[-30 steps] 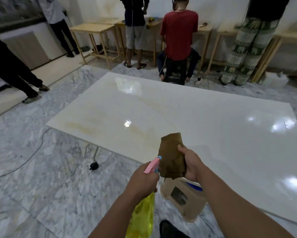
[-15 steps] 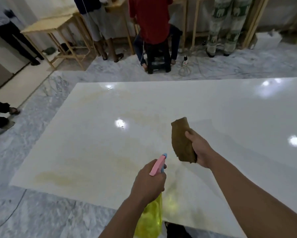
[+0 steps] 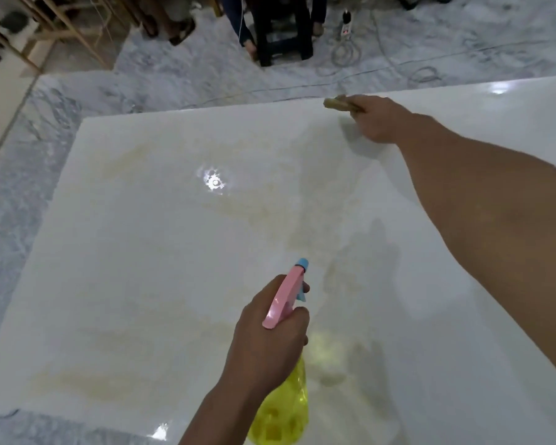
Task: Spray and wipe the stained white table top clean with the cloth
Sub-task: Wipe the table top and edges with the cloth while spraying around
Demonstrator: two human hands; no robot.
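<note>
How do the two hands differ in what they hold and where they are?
The left hand grips a yellow spray bottle near the table's near edge; the right hand reaches far across, holding the brown cloth at the far edge of the table top. Both are closed around something.

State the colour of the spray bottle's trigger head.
Pink, with a blue nozzle tip, on the spray bottle; head view.

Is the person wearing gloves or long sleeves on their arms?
No. Both the left hand and the right hand are bare, with no gloves. Both forearms are uncovered as far as the picture shows, so no sleeves reach down to them. No watch, ring or bracelet shows on either one.
</note>
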